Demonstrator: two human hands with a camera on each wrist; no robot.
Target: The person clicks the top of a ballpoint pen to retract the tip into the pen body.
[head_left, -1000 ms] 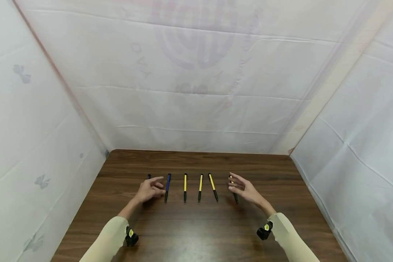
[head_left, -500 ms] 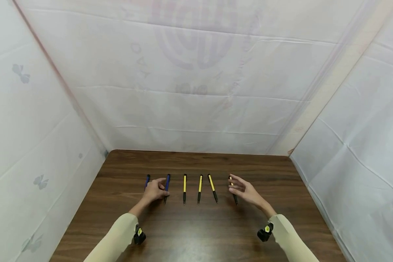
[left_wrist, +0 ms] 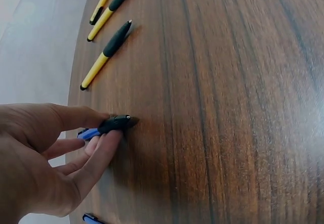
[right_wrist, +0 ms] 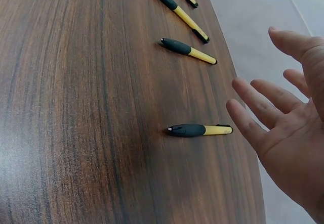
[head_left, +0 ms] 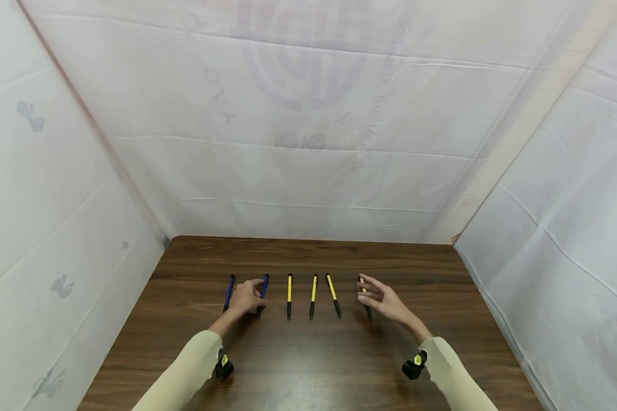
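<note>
Several pens lie in a row on a dark wooden table (head_left: 308, 365). My left hand (head_left: 253, 299) pinches the black grip end of the second blue pen (left_wrist: 115, 123) between thumb and fingers (left_wrist: 101, 148); the pen still lies on the wood. Another blue pen (head_left: 228, 291) sits just left of that hand. Three yellow pens (head_left: 289, 294) (head_left: 313, 295) (head_left: 333, 293) lie in the middle. My right hand (head_left: 377, 297) hovers with spread fingers (right_wrist: 253, 120) beside the rightmost yellow pen (right_wrist: 200, 130), without touching it.
White sheeting (head_left: 308, 142) walls in the table at the back, left and right. Black wrist cameras (head_left: 223, 365) (head_left: 413, 365) sit on both sleeves. Bare wood lies in front of the pen row.
My left hand slid right, off the leftmost blue pen, and closed its fingers on the second blue pen. The right hand stayed almost still.
</note>
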